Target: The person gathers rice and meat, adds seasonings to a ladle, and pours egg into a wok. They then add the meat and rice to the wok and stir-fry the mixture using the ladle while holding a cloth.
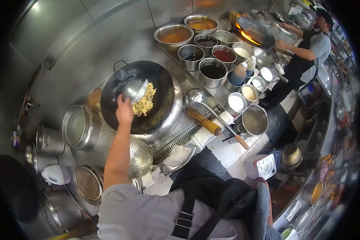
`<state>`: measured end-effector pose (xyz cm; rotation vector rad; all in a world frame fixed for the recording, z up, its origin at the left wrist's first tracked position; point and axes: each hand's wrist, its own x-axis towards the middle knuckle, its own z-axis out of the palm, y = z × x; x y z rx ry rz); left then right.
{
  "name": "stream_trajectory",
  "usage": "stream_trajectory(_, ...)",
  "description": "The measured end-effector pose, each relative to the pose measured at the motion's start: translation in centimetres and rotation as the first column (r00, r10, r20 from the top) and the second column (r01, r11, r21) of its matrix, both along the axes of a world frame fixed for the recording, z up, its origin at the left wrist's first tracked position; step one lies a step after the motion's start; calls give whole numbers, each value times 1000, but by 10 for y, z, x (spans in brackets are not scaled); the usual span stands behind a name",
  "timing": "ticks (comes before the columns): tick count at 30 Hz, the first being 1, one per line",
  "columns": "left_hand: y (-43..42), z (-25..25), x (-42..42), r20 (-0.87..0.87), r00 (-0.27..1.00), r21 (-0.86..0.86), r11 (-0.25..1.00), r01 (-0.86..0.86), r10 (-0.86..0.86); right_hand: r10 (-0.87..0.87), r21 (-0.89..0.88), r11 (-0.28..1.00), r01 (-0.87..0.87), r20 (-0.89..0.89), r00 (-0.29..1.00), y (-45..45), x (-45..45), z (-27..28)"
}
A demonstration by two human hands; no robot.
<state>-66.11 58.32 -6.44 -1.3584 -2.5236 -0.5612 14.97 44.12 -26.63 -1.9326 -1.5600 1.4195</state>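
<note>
A steel wall is set behind a stove counter, and the view is closed off by black at its corners. On the counter a dark wok is seated, with yellow, crumbled food heaped near its middle. A shiny metal bowl is grasped by the left hand over the wok, beside the food; whether the wok is touched by it cannot be told, and the whitish matter at its lip is hard to make out. Dark inner wall is exposed along the wok's right side. To the wok's left, little room is left before a pot, and a tan round object is mostly hidden; to its right, the counter is crowded by sauce containers. Well apart from the wok, at lower right, the right hand is shown only in part, beside a white box, so its grip cannot be told.
</note>
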Motion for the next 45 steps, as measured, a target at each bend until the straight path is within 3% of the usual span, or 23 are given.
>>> stream_trajectory(2, 19, -45, -22, 6, 1000, -246, 969, 24, -23, -114, -97, 990, 100, -153, 982, -5, -13, 6)
stream_trajectory(4, 47, -62, -55, 22, 998, -96, 994, -52, 55, -355, -278, 926, 255, -415, 838, -11, -6, 13)
stream_trajectory(5, 53, -78, -95, -101, 993, 94, 993, 67, -58, 47, 28, 998, -47, 16, 999, -16, -8, 21)
stream_trajectory(6, 54, -33, -87, -18, 999, -34, 999, -27, 27, -16, 13, 1000, 15, 17, 1000, -13, -40, 78)
stream_trajectory(7, 53, -22, -104, 44, 997, 90, 994, -61, 57, -57, 45, 998, 54, 63, 996, -17, -45, 91)
stream_trajectory(9, 54, -17, -162, -199, 977, 75, 995, -67, 81, -71, 130, 990, 51, 156, 985, -24, -47, 111)
stream_trajectory(10, 46, 37, -116, -155, 972, -32, 982, -186, 179, -171, 107, 981, 164, 57, 984, -28, -41, 113)
stream_trajectory(11, 41, 43, -107, -178, 966, 77, 982, -174, 185, -178, 151, 976, 155, 149, 973, -31, -42, 125)
stream_trajectory(14, 39, 60, -69, 62, 992, 222, 970, 97, -114, -248, 192, 959, 210, 202, 948, -62, -3, 94)
stream_trajectory(15, 59, 56, -37, 505, 774, 528, 846, 72, -382, -325, 67, 946, 318, 191, 926, -65, -13, 120)
stream_trajectory(16, 59, 50, 0, 431, 716, 557, 786, 268, -549, -419, 67, 908, 414, 146, 896, -82, -10, 111)
stream_trajectory(18, 77, 25, 101, 583, 555, 517, 798, 311, -594, -443, -61, 891, 449, 97, 891, -104, 2, 97)
stream_trajectory(20, 77, -15, 237, 808, 148, 515, 806, 291, -570, -446, -94, 883, 459, 129, 886, -137, 13, 84)
stream_trajectory(21, 57, -22, 306, 798, 173, 424, 742, 519, -577, -494, -127, 856, 501, 82, 866, -156, 19, 86)
stream_trajectory(22, 48, -45, 357, 513, 295, 149, 422, 894, -806, -527, -159, 836, 525, 35, 849, -169, 25, 92)
stream_trajectory(23, 15, -27, 437, 920, -131, 335, 572, 749, -369, -549, -162, 827, 539, -23, 835, -180, 29, 101)
stream_trajectory(24, 0, -39, 493, 959, -225, 280, 478, 832, -171, -569, -132, 818, 560, -40, 822, -197, 37, 115)
stream_trajectory(27, -65, -48, 639, 974, -221, 216, 83, 973, 56, -699, 24, 704, 710, -157, 698, -253, 71, 164)
stream_trajectory(30, -128, -56, 759, 964, -165, 206, -190, 960, 210, -833, 142, 458, 877, -276, 480, -317, 105, 197)
stream_trajectory(35, -217, -91, 923, 967, -126, 201, -357, 912, 222, -919, 151, 160, 975, -336, 203, -401, 122, 218)
stream_trajectory(40, -266, -105, 983, 923, -88, 178, -215, 960, 374, -917, 6, 237, 971, -329, 226, -419, 131, 211)
stream_trajectory(42, -262, -104, 974, 876, -119, 201, -130, 971, 468, -874, 20, 332, 943, -370, 315, -403, 151, 202)
stream_trajectory(45, -225, -129, 929, 922, -90, 167, -179, 970, 377, -768, 67, 516, 854, -406, 495, -343, 183, 203)
